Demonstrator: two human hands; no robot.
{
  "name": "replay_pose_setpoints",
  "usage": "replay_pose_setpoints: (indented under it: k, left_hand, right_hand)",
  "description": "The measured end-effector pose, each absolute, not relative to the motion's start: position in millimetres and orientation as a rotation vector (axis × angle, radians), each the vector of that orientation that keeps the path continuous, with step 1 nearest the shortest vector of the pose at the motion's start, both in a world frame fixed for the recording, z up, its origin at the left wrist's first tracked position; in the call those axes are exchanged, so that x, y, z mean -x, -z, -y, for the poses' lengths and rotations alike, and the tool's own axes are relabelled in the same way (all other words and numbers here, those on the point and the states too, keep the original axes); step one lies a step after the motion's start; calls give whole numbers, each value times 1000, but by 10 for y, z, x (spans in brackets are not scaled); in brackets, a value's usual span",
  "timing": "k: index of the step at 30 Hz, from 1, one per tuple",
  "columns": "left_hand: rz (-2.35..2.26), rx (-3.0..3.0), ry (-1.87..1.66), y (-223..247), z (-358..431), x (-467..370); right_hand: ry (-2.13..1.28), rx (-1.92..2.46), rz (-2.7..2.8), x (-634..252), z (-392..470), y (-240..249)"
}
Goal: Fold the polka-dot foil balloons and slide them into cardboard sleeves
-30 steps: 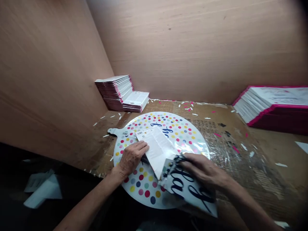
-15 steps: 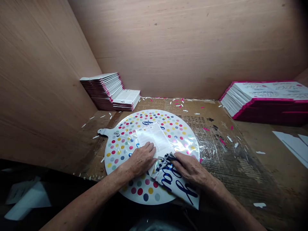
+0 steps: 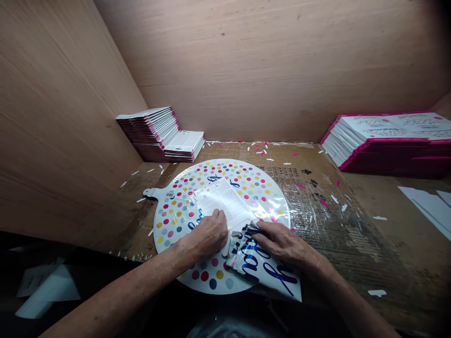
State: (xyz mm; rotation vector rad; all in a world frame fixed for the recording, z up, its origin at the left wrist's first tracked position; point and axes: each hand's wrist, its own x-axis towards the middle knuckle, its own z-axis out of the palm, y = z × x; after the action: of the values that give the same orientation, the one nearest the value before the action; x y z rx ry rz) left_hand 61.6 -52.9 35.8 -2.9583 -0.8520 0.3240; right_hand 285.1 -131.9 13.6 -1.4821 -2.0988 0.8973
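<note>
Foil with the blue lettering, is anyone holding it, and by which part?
The right hand holds the foil by its crumpled upper edge. The left hand touches the white card; its grip is unclear.

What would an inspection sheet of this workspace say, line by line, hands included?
Surface: brown cardboard, partly under shiny tape.
Job's things: flat dotted balloon; printed white card on it; crumpled lettered foil piece overlapping its near right side.
Clutter: small white and pink scraps; white sheets at far right.
Hands: left hand on the card, fingers curled; right hand gripping the foil piece.
Cables: nothing seen for certain.
Surroundings: wooden panels; pink-edged stacks, left and right.
</note>
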Motion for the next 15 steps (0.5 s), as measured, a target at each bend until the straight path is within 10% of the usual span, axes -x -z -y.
replay_pose_setpoints:
  k: [15]
  left_hand:
    - [923,2841,96,-401,456,-404]
  right_hand:
    - [-530,1926,1787,-2436,937,-72]
